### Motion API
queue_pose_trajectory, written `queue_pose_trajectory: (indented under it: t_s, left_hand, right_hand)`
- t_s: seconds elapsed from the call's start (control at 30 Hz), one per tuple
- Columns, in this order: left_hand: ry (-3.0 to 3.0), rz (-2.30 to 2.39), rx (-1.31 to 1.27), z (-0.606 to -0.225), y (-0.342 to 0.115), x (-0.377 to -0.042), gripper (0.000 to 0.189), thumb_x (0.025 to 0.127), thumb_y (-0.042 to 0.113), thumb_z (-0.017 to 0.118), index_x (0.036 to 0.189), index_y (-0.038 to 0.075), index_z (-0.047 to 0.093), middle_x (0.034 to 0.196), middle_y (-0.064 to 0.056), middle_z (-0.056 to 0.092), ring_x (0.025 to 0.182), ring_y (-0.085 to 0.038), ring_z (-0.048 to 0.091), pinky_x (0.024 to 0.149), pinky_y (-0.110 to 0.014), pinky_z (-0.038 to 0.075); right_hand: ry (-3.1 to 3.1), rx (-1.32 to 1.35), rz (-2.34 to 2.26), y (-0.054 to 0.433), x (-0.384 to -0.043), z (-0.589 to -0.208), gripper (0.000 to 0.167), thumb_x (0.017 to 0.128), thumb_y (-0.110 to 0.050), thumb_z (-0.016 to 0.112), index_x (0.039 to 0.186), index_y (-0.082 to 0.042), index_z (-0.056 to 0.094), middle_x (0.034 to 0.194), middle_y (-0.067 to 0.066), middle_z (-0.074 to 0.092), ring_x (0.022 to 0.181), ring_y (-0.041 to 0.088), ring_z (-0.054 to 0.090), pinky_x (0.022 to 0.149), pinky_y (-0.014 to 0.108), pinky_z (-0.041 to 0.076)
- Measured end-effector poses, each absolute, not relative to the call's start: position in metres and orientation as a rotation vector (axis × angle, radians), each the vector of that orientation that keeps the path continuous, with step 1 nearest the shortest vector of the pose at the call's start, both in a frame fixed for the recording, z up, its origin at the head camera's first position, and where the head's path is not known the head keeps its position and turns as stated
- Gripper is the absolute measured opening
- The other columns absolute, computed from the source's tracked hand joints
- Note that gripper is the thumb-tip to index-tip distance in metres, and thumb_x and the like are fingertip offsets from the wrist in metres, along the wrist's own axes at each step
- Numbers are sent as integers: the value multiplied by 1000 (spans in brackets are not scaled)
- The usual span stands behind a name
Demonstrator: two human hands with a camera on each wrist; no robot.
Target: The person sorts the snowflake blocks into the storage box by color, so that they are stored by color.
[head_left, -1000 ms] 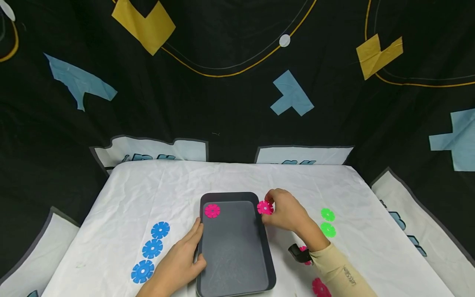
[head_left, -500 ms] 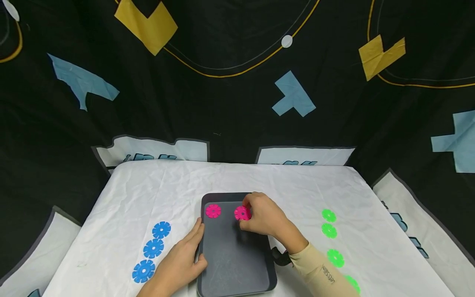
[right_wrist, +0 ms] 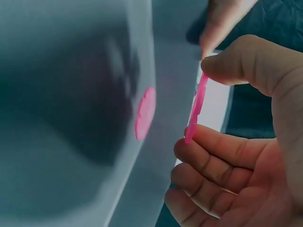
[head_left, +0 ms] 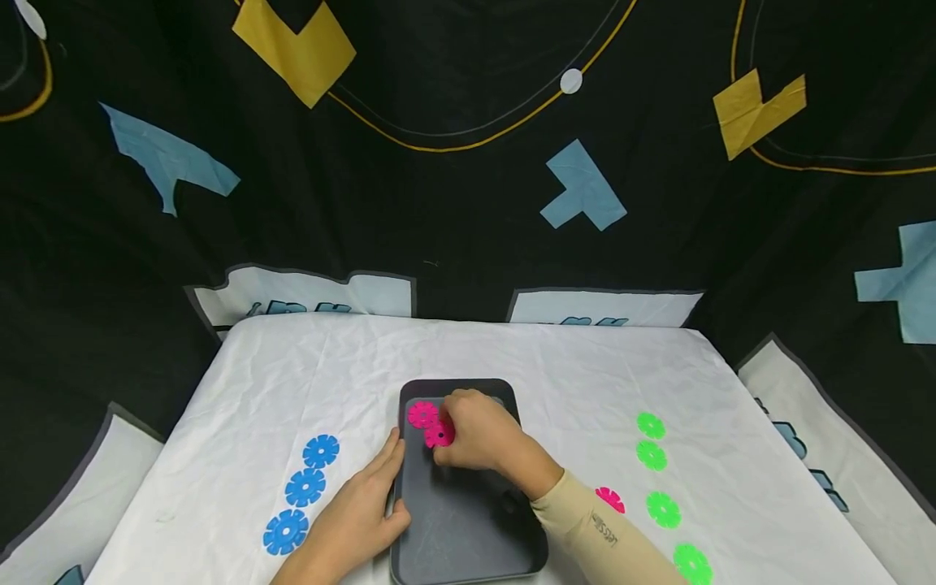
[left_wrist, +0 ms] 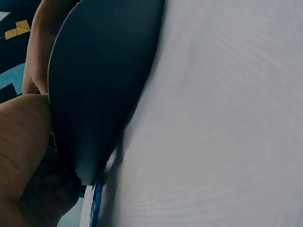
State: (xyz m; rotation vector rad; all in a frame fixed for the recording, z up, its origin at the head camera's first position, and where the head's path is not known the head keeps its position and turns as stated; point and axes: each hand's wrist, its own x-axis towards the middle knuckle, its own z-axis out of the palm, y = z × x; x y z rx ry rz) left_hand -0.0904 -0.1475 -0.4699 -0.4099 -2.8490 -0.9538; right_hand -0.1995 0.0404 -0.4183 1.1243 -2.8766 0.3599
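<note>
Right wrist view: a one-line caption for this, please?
Right hand pinches a pink disc over the tray, where a second disc lies.

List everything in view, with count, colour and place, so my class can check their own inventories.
Cloth: 1, white, across the foreground
Tray: 1, dark grey, on the cloth
Pink discs: 3, pink, one in the tray, one held over it, one right of it
Blue discs: 3, blue, left
Green discs: 4, green, right
Backdrop: 1, black, behind, with pale patches, dots and curved lines
Yellow shapes: 2, yellow, on the backdrop
Angular shapes: 3, light blue, on the backdrop
Sleeve: 1, tan, right forearm
Left hand: 1, at the tray's left edge
Right hand: 1, over the tray, pinching a disc
</note>
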Motion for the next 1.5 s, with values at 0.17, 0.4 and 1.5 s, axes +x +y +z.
queue_pose_trajectory:
  t_s: [0.17, 0.4, 1.5]
  left_hand:
    - [-2855, -950, -404, -470, -148, -90, 76, 74, 12, 64, 144, -5, 42, 157, -14, 28, 135, -17, 36, 102, -36, 41]
    - [-2844, -947, -435, -471, -149, -91, 75, 74, 12, 63, 144, -6, 42, 156, -14, 28, 135, -17, 36, 103, -36, 40]
    - [-2856, -948, -398, -470, -144, -90, 77, 73, 12, 64, 145, -4, 40, 156, -15, 27, 134, -17, 37, 100, -36, 44]
  right_hand:
    - [-2906, 1162, 336, 26, -200, -429, 30, 64, -35, 79, 74, -17, 57, 68, -10, 47, 57, 5, 45, 47, 18, 37]
    - [-2904, 1224, 210, 11, -200, -439, 32, 67, -36, 78, 66, -20, 51, 60, -9, 45, 55, 6, 44, 45, 22, 35]
    - [-2830, 1116, 356, 68, -186, -412, 44, 73, -29, 77, 112, -9, 70, 102, -1, 65, 97, 17, 61, 82, 32, 52]
